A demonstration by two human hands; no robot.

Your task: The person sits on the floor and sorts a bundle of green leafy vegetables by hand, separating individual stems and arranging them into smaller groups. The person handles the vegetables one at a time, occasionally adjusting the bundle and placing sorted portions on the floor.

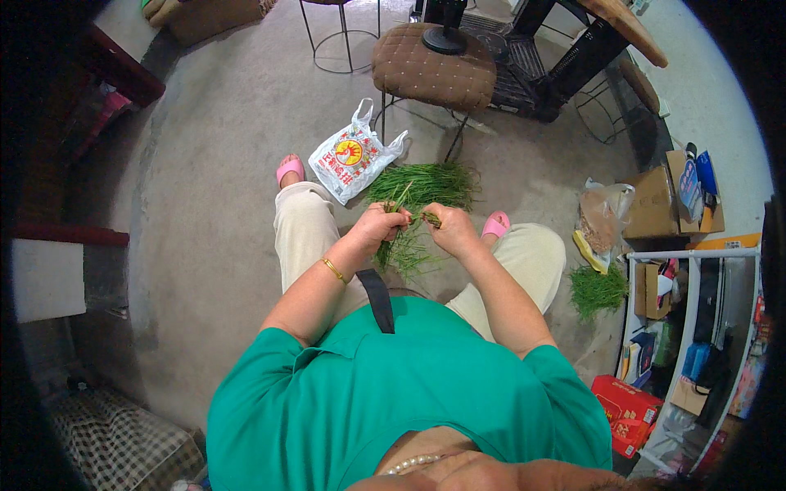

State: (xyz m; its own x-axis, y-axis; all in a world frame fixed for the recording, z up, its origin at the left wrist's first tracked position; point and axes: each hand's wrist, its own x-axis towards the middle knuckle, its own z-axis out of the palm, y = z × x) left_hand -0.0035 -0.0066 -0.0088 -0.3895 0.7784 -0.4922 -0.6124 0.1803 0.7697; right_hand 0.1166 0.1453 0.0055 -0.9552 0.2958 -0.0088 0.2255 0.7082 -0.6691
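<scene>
My left hand [382, 223] is closed around a few long green stalks [402, 195], possibly chives or a similar leafy green. Close to its right, my right hand [453, 228] pinches a small bunch of stalk ends [431, 218], brownish at the tips. A thin strand seems to span the small gap between the hands. Just beyond them a heap of green stalks [439, 181] lies on the concrete floor. Loose trimmings [412, 256] are scattered below my hands, between my legs. A printed white plastic bag [328, 161] lies flat to the left of the heap.
A brown padded stool [399, 70] carrying a round black base [444, 40] stands beyond the heap. At right are a second green pile [599, 291], a clear plastic bag [599, 215], a cardboard box [651, 199], a red box [626, 411] and a white-framed shelf [686, 307].
</scene>
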